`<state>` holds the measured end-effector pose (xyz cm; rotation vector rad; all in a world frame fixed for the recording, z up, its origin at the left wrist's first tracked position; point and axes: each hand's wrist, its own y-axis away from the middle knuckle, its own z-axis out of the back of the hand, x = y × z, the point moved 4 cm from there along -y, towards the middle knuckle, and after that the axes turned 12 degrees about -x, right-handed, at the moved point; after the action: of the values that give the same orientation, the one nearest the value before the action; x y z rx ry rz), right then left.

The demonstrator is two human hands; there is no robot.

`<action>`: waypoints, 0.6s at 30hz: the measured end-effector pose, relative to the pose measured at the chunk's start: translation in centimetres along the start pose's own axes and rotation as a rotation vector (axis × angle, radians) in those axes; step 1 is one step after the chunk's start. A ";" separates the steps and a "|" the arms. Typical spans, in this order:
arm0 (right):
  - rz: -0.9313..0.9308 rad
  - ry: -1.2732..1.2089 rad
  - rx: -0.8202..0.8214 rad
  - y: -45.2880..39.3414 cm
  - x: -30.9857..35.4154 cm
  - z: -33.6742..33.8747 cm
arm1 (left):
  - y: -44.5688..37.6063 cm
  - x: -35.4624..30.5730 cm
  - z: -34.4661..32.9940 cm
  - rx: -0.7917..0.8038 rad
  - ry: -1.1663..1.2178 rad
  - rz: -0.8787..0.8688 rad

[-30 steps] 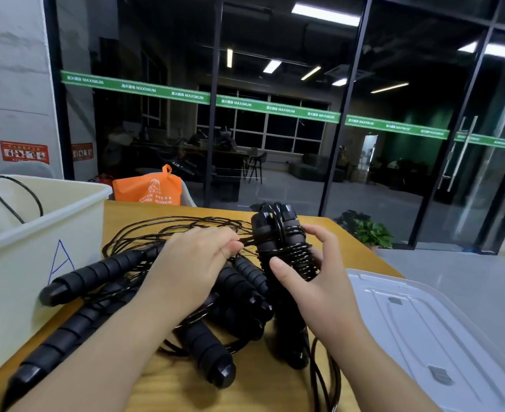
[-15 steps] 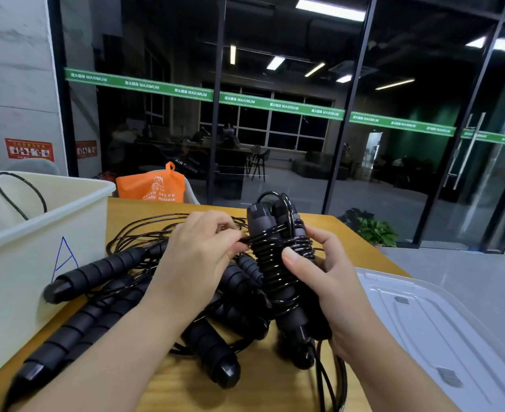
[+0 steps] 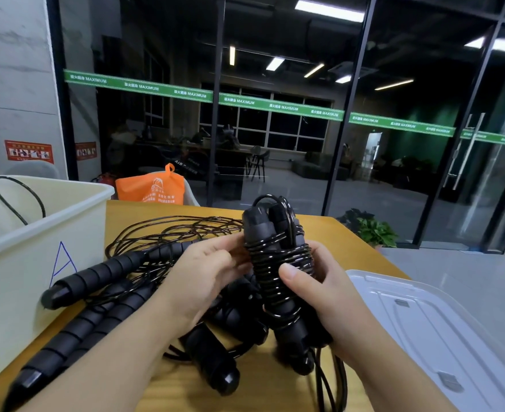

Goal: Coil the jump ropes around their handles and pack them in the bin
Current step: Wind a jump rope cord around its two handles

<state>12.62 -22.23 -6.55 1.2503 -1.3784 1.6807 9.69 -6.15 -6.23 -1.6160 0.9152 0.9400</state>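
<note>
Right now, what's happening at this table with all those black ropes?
A person is bundling jump ropes. The right hand grips a pair of handles held upright, with black rope wound round them, while the left hand pinches the rope beside the coil. Loose rope hangs below the bundle. More uncoiled ropes lie tangled on the wooden table. A white bin marked A stands to the left, its lid lying to the right.

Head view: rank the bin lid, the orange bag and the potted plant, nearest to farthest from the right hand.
1. Bin lid, on the table just right of the right hand.
2. Potted plant, floor beyond the table's right corner.
3. Orange bag, behind the table, far left.
</note>
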 end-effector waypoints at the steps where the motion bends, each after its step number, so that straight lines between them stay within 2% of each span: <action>1: 0.015 0.036 0.011 0.1 0.1 0.0 | 0.0 -0.2 -0.1 0.028 0.109 0.050; 4: 0.062 0.129 -0.012 0.3 0.4 -0.2 | 0.0 0.1 -0.1 -0.006 0.220 0.169; 8: 0.133 0.273 -0.239 -0.1 0.3 0.4 | -0.3 0.3 0.8 -0.239 0.047 0.153; 10: 0.160 0.344 -0.337 -0.3 0.2 1.2 | -0.5 -0.1 1.2 -0.295 -0.194 0.058; 12: 0.183 0.389 -0.393 -0.5 0.0 1.8 | -0.3 -0.2 1.2 -0.236 -0.499 -0.089; 18: 0.224 0.514 -0.353 -0.1 0.2 1.5 | 0.9 -0.5 0.0 -0.144 -0.976 -0.444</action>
<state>13.07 -23.62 -6.30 0.4374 -1.4362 1.6541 8.71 -6.30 -6.07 -1.1555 -0.1774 1.2839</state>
